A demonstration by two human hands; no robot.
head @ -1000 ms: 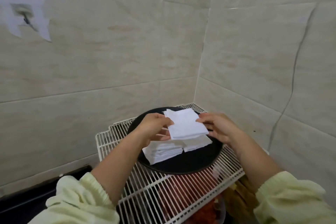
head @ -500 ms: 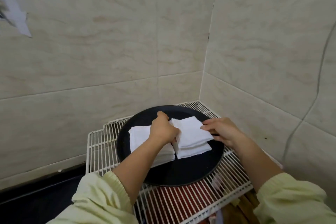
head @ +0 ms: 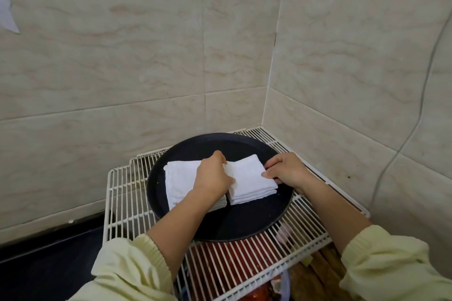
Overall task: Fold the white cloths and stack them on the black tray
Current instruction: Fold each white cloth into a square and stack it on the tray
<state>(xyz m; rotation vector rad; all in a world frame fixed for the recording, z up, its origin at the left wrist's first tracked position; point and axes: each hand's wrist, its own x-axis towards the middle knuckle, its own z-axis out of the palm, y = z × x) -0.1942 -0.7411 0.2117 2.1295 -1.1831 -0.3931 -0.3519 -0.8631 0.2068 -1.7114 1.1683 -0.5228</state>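
A round black tray [head: 244, 223] sits on a white wire rack [head: 124, 203] in a tiled corner. Two stacks of folded white cloths lie side by side on it. The left stack [head: 179, 178] is partly covered by my left forearm. My left hand [head: 212, 176] grips the left edge of the right stack [head: 247, 182], fingers curled down between the two stacks. My right hand [head: 286, 171] pinches the right edge of that same stack, thumb on top.
Beige tiled walls close in behind and to the right of the rack. A dark counter [head: 44, 259] lies lower left. Red and brown items [head: 234, 261] show through the rack bars below. A pipe [head: 413, 129] runs down the right wall.
The folded cloth held above the tray has come down onto the right stack. Both hands now hold that stack at its edges. The camera has shifted closer.
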